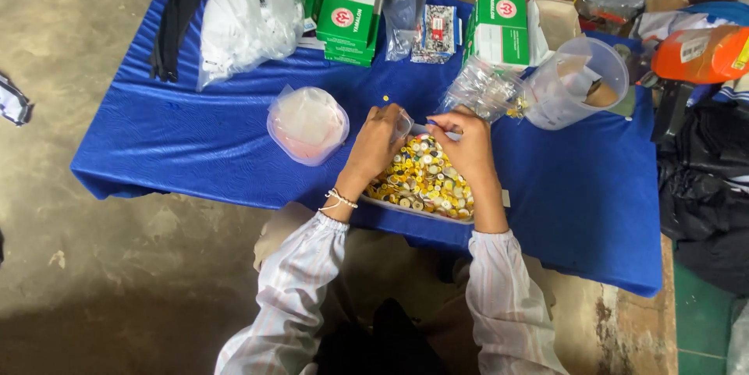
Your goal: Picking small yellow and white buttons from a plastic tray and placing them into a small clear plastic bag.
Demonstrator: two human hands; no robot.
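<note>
A tray heaped with yellow and white buttons lies on the blue cloth in front of me. Over its far end, my left hand is closed on a small clear plastic bag. Beside it, my right hand pinches something small at its fingertips, close to the bag's mouth; what it holds is too small to tell. A single yellow button lies loose on the cloth beyond my left hand.
A blue-covered table holds a lidded round tub, a clear beaker, a bag of small packets, green boxes, a large white bag and black zippers. Clutter and dark cloth pile at the right.
</note>
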